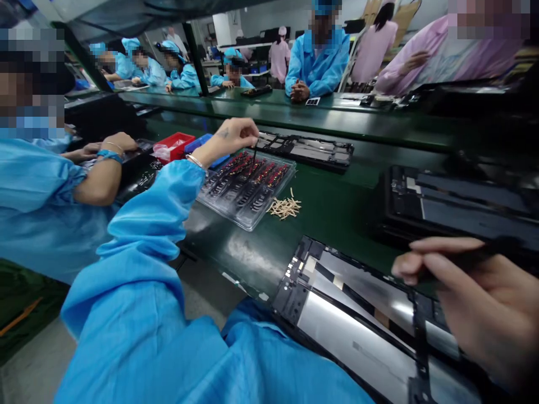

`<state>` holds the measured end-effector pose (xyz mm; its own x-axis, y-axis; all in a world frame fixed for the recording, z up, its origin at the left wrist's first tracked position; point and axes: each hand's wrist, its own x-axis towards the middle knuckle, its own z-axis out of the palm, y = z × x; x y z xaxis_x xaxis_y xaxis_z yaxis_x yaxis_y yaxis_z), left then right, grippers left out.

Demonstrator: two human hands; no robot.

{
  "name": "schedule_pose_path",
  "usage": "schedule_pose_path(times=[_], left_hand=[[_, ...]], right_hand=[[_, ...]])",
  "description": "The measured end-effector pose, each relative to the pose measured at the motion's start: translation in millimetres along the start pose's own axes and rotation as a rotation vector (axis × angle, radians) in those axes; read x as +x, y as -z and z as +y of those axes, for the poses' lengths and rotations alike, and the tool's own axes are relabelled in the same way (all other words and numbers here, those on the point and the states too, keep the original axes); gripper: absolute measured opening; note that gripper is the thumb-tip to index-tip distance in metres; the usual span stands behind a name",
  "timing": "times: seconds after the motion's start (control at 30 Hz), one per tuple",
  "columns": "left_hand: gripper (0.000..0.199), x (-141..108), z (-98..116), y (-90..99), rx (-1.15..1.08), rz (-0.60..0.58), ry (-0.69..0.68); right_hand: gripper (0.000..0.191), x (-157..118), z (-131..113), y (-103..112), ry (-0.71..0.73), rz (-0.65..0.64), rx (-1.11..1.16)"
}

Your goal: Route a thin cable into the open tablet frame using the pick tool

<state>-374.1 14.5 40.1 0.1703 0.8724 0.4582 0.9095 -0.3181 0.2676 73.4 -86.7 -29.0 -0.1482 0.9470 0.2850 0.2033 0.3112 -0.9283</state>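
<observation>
My left hand [234, 138] pinches a thin dark strip [255, 152] that hangs over a clear plastic tray [251, 220]. Rows of small black and red parts [269, 174] fill the tray's compartments. At the lower right, my right hand [475, 297] is closed around a dark, slim, pen-like tool [490, 251], its tip not clearly visible. Below and left of that hand lies an opened device [349, 331] with silver panels and a black frame, near the table's front edge. A small pile of pale tan strips [286, 207] rests beside the tray.
Behind the tray are a red bin [179, 147], a blue bin [197, 142] and another opened device [322, 152]. Stacked dark devices [463, 202] stand at the right. A co-worker's arm [99, 182] is close at the left. Green rail [337, 123] crosses behind.
</observation>
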Motion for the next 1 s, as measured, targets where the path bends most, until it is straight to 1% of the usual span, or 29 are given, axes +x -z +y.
schedule_pose_path(times=[0.03, 0.07, 0.1, 0.13, 0.17, 0.2, 0.23, 0.27, 0.33, 0.4, 0.47, 0.57, 0.67, 0.73, 0.77, 0.8, 0.87, 0.93, 1.0], left_hand=[[0.013, -2, 22, 4.1, 0.038, 0.050, -0.099], [0.012, -5, 47, 4.7, 0.104, 0.129, -0.240], [0.013, -10, 75, 2.0, 0.183, 0.200, -0.407], [0.014, -18, 103, -3.8, 0.188, 0.216, -0.505], [0.017, -27, 130, -11.6, 0.180, 0.223, -0.583], [0.018, -38, 153, -20.7, 0.186, 0.231, -0.696], [0.018, -50, 173, -29.9, 0.271, 0.272, -0.886], [0.016, -60, 187, -38.7, 0.317, 0.302, -1.057], [0.015, -75, 203, -53.5, 0.345, 0.338, -1.278], [0.015, -80, 208, -63.2, 0.307, 0.348, -1.369], [0.016, -78, 210, -68.2, 0.279, 0.352, -1.398], [0.016, -76, 212, -70.2, 0.282, 0.345, -1.404], [0.015, -77, 213, -71.1, 0.268, 0.321, -1.410], [0.014, -79, 213, -72.0, 0.200, 0.288, -1.399], [0.013, -79, 212, -72.2, 0.140, 0.275, -1.363], [0.013, -80, 211, -72.1, 0.080, 0.264, -1.297], [0.014, -80, 210, -70.9, 0.019, 0.265, -1.099], [0.012, -80, 209, -68.5, 0.071, 0.268, -0.917], [0.009, -80, 210, -66.0, 0.154, 0.251, -0.836]], right_hand=[[0.016, 3, -8, -8, -0.117, -0.070, 0.126], [0.019, 5, -15, -16, -0.246, -0.140, 0.232], [0.023, 7, -19, -25, -0.345, -0.201, 0.326], [0.027, 9, -22, -33, -0.414, -0.265, 0.394], [0.032, 10, -23, -40, -0.442, -0.310, 0.472], [0.035, 11, -23, -46, -0.448, -0.343, 0.556], [0.036, 11, -21, -50, -0.445, -0.360, 0.627], [0.036, 10, -19, -52, -0.438, -0.364, 0.687], [0.030, 8, -16, -52, -0.436, -0.339, 0.749], [0.024, 5, -15, -48, -0.445, -0.299, 0.758], [0.022, 2, -16, -44, -0.455, -0.277, 0.743], [0.023, -1, -18, -41, -0.440, -0.267, 0.699], [0.022, -1, -19, -41, -0.380, -0.242, 0.614], [0.021, 0, -19, -42, -0.320, -0.222, 0.533], [0.020, 1, -19, -42, -0.280, -0.214, 0.481], [0.018, 1, -19, -41, -0.232, -0.209, 0.420], [0.015, 2, -18, -40, -0.112, -0.206, 0.284], [0.016, 2, -17, -39, 0.009, -0.203, 0.146], [0.017, 1, -15, -38, 0.108, -0.180, 0.018]])
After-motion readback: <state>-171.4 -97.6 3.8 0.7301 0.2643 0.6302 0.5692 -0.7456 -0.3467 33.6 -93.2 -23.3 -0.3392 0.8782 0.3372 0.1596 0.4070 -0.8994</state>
